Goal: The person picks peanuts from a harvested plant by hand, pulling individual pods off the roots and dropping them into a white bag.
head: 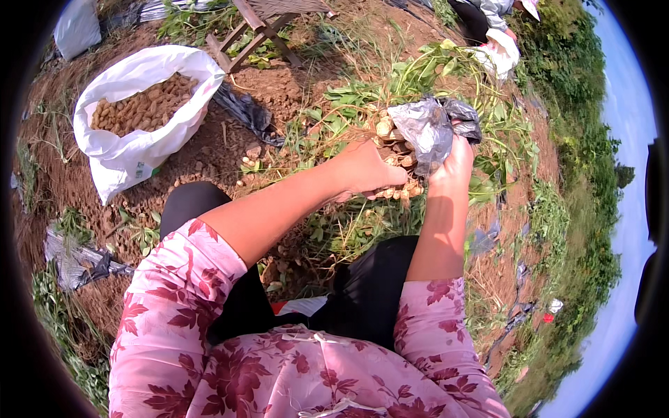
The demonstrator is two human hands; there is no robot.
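My left hand (368,170) grips a cluster of peanut pods (400,192) at the roots of pulled peanut plants. My right hand (457,157) is closed on crumpled plastic film (426,128), silvery and black, that lies against the pods; its fingers are partly hidden by the film. Leafy green peanut stems (418,73) spread beyond and to the right of both hands. At the upper left, a white woven sack (177,117) stands with its mouth wide, holding many loose peanuts (143,107).
A wooden folding stool (258,31) stands beyond the sack. Strips of black film (245,112) lie on the reddish soil. A co-worker (488,21) bends at the upper right beside a white bag (499,52). Another white sack (77,28) is at the far upper left.
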